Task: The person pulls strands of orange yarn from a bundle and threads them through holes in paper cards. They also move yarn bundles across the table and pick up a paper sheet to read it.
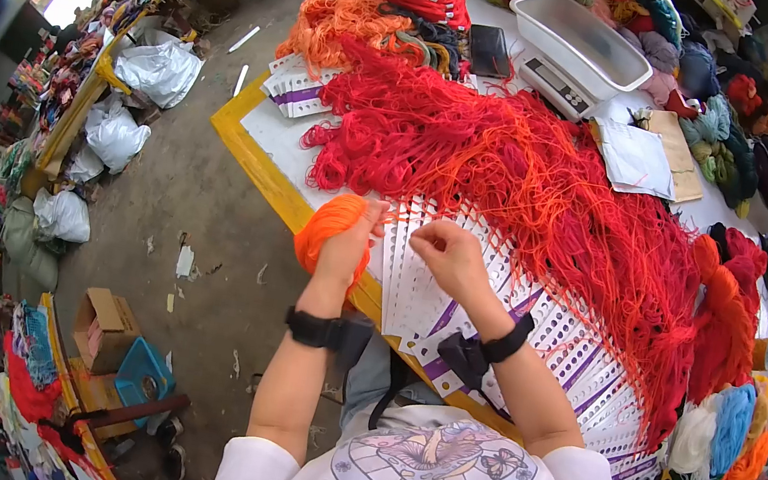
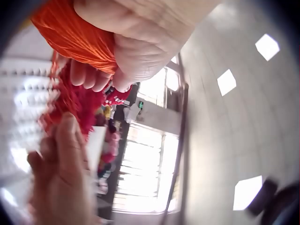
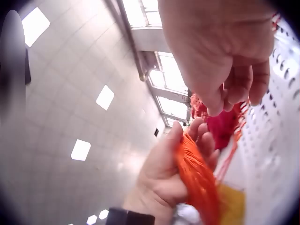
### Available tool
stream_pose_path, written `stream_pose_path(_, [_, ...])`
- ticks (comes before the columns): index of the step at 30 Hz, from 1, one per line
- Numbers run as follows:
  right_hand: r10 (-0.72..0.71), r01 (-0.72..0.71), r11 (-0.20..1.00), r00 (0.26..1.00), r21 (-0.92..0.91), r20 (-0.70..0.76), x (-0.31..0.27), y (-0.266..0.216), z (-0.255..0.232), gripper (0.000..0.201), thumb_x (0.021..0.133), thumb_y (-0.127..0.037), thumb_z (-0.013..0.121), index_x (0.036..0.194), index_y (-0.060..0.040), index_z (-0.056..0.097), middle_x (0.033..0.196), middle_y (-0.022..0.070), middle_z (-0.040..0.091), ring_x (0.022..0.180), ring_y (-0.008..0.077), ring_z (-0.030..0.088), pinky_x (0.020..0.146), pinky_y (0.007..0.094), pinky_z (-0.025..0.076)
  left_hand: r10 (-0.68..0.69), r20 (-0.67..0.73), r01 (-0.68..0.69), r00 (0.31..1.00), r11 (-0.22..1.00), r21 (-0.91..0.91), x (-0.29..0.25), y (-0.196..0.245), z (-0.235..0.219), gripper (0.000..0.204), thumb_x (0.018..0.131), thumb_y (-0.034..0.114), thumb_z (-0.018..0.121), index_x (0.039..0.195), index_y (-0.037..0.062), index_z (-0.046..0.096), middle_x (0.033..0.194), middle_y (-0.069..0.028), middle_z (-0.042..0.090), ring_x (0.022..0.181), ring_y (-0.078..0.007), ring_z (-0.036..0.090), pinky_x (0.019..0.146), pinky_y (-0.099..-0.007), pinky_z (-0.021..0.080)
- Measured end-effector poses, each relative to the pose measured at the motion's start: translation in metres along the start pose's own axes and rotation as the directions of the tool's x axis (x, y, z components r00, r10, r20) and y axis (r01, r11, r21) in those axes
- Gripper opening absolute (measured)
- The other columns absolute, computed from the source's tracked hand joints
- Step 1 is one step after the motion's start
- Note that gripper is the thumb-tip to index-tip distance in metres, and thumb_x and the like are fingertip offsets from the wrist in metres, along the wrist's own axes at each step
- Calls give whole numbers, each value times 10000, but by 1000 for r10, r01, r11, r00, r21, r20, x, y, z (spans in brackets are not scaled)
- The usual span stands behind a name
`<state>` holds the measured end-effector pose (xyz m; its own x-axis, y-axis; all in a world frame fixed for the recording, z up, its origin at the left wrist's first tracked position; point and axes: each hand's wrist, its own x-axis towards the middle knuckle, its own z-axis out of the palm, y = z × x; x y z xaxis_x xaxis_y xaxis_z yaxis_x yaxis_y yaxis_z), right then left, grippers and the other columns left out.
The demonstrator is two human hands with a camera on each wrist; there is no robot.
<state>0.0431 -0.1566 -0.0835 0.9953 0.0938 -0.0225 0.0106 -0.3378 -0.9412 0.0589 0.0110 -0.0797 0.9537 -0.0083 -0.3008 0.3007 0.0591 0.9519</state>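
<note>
the bright orange skein of fine, glossy thread is a thick, rounded bundle gripped in the left hand, just beside the left end of the long row of white punched cardboard strips with purple bands. its strands run side by side, drawn together narrowly near the fingers and bulging wider below.

the row itself is fanned out, its strips overlapping, each with a line of dark-looking holes; it curves away to the right. along its far side lies the loose, tangled heap of red and orange-red thread, with loops spread over the far ends of some strips. a few thin strands stretch between the heap and the left end of the row.
</note>
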Motion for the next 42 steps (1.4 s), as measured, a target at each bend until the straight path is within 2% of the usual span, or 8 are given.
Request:
stream_pose_path(3, [55,-85,931,994,355,93,-4,-38,-12,161,802,-167,627,862,-20,645,688,-13,584,594,46,509,515,198,420,-78,260,169,962,922,-348,-35,46,0,412,883,389,475,1071,31,555,1057,-82,584,931,-161,555,719,-270,445])
stream_pose_path(8, [85,-192,841,970,506,227,-12,-60,-10,169,796,-185,640,857,-28,652,688,-9,594,583,42,523,491,179,408,10,303,82,953,953,-291,-46,51,15,389,916,327,418,1095,-6,506,1161,-153,517,1045,-226,518,845,-396,469])
stream_pose_path(16, [104,-201,737,977,646,184,-21,-50,-22,162,803,-199,636,859,-47,650,657,-25,567,559,37,505,505,175,432,-5,322,113,947,942,-316,-50,58,16,353,906,309,450,1080,12,528,1140,-117,539,1015,-184,526,757,-335,484])
stream_pose_path(19, [97,-190,699,980,690,172,-21,-47,-21,165,807,-197,631,877,-48,645,659,-27,563,552,33,495,513,167,431,7,298,75,955,962,-264,-48,55,16,333,893,290,486,1067,11,545,1099,-99,560,984,-167,540,727,-309,489])
stream_pose_path(25, [-4,-67,821,992,567,123,-22,-45,-11,185,817,-185,618,898,-21,638,716,8,607,542,37,500,501,167,413,-21,324,146,946,919,-367,-43,48,22,334,876,272,519,1049,-12,551,1132,-132,543,1034,-207,521,820,-344,465])
stream_pose_path(32, [81,-137,842,988,522,128,-20,-43,-15,177,799,-180,636,860,-14,652,703,6,606,531,28,473,458,165,377,-3,253,84,968,948,-308,-35,42,17,234,857,183,558,964,-23,590,1073,-142,573,998,-204,545,856,-316,440])
stream_pose_path(41, [-137,179,925,980,334,-147,-18,-22,-5,105,797,-124,614,841,-38,654,956,59,571,889,117,518,684,252,426,104,263,-42,959,972,-230,-24,26,13,227,871,208,536,886,-10,599,927,-104,616,829,-166,576,761,-306,462])
stream_pose_path(42, [-3,66,750,995,658,-97,-20,-22,-8,108,807,-124,590,845,-40,646,988,70,565,916,130,517,697,264,431,65,277,23,959,953,-303,-23,25,9,226,871,210,533,889,-6,599,902,-96,613,798,-169,575,750,-307,465])
